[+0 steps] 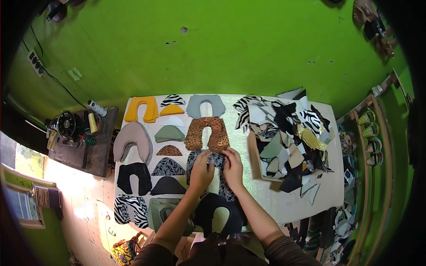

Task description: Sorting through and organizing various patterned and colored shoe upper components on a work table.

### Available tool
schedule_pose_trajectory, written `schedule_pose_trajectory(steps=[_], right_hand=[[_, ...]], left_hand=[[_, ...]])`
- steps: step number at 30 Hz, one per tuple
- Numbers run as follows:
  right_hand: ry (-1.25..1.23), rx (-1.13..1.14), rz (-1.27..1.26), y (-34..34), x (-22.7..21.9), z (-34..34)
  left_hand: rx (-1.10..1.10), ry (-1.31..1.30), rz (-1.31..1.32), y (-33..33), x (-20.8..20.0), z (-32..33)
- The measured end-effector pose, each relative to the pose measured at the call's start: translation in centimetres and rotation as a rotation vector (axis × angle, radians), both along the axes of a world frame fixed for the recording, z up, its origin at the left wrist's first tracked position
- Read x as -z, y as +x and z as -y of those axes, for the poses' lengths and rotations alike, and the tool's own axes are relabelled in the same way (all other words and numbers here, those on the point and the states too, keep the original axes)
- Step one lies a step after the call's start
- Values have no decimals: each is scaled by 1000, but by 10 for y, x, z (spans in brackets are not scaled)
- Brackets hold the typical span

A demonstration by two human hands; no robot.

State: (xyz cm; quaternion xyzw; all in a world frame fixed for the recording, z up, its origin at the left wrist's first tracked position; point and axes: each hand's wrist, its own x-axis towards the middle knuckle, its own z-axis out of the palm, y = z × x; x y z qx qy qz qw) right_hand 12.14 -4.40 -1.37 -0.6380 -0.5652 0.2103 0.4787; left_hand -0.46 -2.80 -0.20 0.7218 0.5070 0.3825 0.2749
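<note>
Resting on the bench, thin U-shaped pieces, patterned grey and black, lie under the left hand and right hand, fingers bent; whether either grip pinches them, I can't tell. Forearms rise from six o'clock. Leopard-print U pieces lie at twelve; a tan box of mixed scraps sits at three.
</note>
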Motion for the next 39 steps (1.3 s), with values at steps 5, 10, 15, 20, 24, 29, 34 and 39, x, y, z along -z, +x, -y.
schedule_pose_trajectory(steps=[5, 10, 15, 20, 24, 29, 34, 39], right_hand=[[23, -157, -192, 20, -33, 39], [79, -173, -129, 68, -65, 60], [136, -316, -118, 117, -86, 86], [110, -395, -101, 173, -88, 111], [120, -267, -18, 221, -93, 116], [-39, -105, 168, 273, -86, 112], [-297, -243, 161, 284, -75, 108], [-268, -376, -47, 290, -69, 109]], left_hand=[[64, 87, 66, 34, -19, 26], [87, 11, 133, 84, -49, 48], [59, -32, 176, 133, -63, 73], [47, 23, 165, 181, -62, 100], [130, -94, 152, 210, -68, 109], [185, 52, -21, 238, -78, 109], [188, 74, -86, 254, -79, 114], [179, 7, -91, 257, -78, 121]])
